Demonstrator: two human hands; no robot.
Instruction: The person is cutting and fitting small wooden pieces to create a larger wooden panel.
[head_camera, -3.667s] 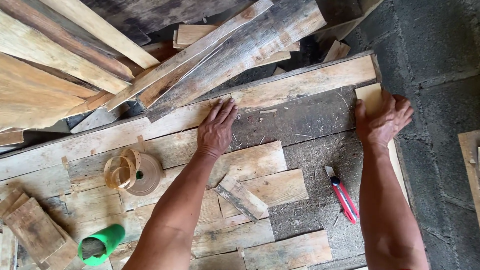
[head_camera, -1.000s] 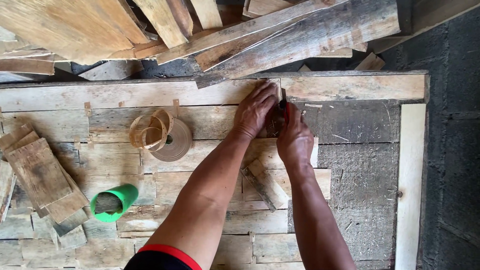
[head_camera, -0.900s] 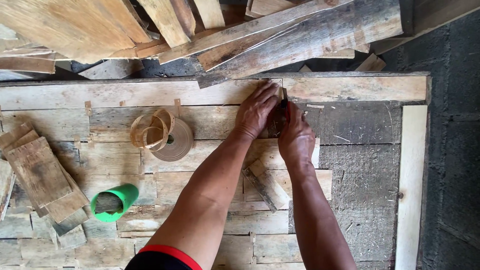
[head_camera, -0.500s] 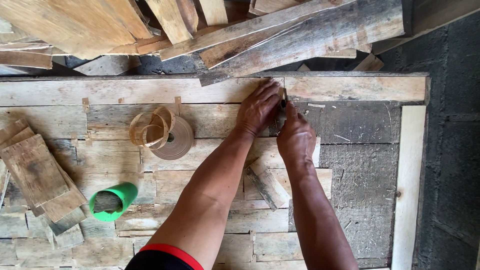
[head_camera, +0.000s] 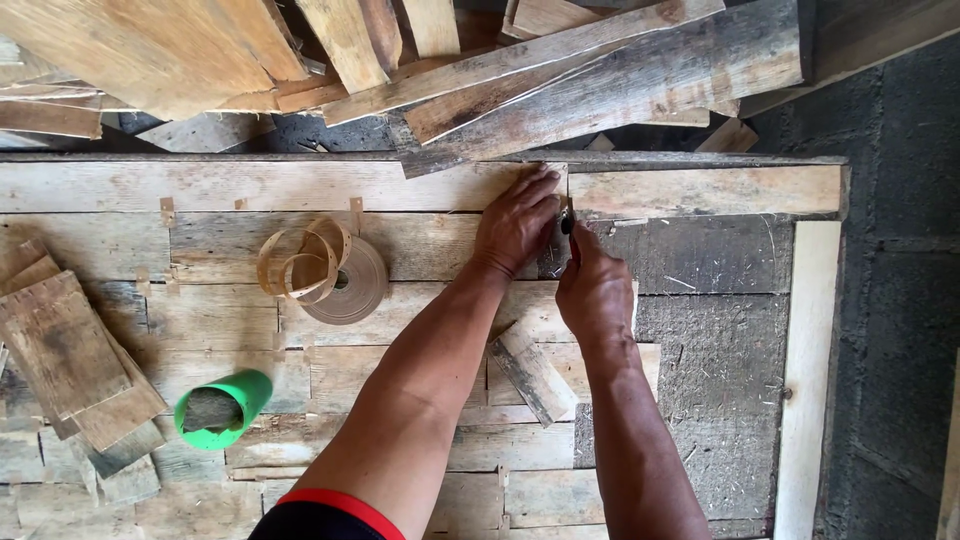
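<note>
Head view, looking straight down on a flat panel (head_camera: 420, 190) of weathered wooden boards laid side by side. Left hand (head_camera: 517, 222) rests palm down on the panel, fingers spread and flat, fingertips at the joint in the upper long board; it grips nothing. Right hand (head_camera: 596, 290) sits just beside it, touching at the fingers, closed around a small dark tool (head_camera: 568, 222) whose tip points up toward the same joint; the tool's kind cannot be told, most of it hidden in the fist. Short offcut block (head_camera: 532, 374) lies tilted on the boards between the two forearms. Roll of tan strip (head_camera: 338, 276), partly unwound into loose loops, lies left of the left forearm. Green cup-like container (head_camera: 224, 408) lies on its side lower left, near a stack of short planks (head_camera: 75, 365). Loose rough planks (head_camera: 600, 70) are piled beyond the panel's far edge. Pale upright board (head_camera: 805, 370) bounds the right side.
</note>
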